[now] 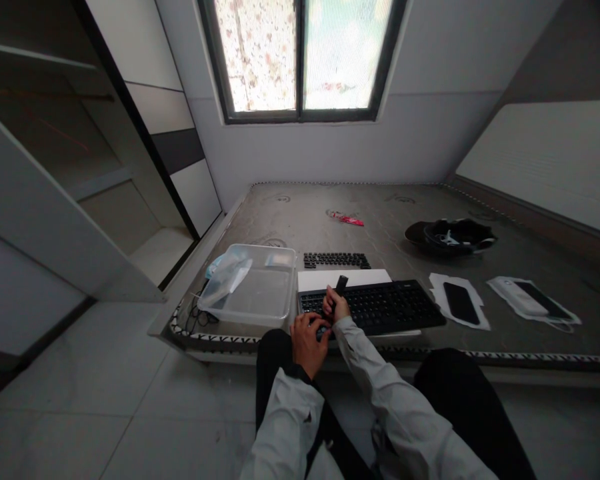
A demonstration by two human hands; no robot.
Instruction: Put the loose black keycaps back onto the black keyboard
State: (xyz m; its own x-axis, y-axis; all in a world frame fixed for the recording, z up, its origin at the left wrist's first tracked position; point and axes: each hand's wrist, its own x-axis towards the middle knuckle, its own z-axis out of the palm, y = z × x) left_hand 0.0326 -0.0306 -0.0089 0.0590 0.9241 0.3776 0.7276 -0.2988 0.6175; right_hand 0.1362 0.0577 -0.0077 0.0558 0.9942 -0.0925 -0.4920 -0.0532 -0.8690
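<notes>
A black keyboard [397,307] lies on a white board or box [370,275] near the mattress's front edge. Over its near left corner, my left hand [310,343] curls its fingers, with thumb and fingertips at the edge and keys. My right hand [336,308] is closed in a fist around a dark stick-like tool [341,285], whose black end sticks up above the fist. The tool's lower end is hidden by my hands, so its kind does not show. Just beyond the keyboard, black keycaps [336,260] lie in neat rows.
Left of the keyboard stands a clear plastic tray [260,293] with plastic bags in it; a thin black cable [197,319] lies beside it. A red packet [350,220] and a dark cap [450,237] lie farther back. To the right are a phone [461,303] and a white device [523,299].
</notes>
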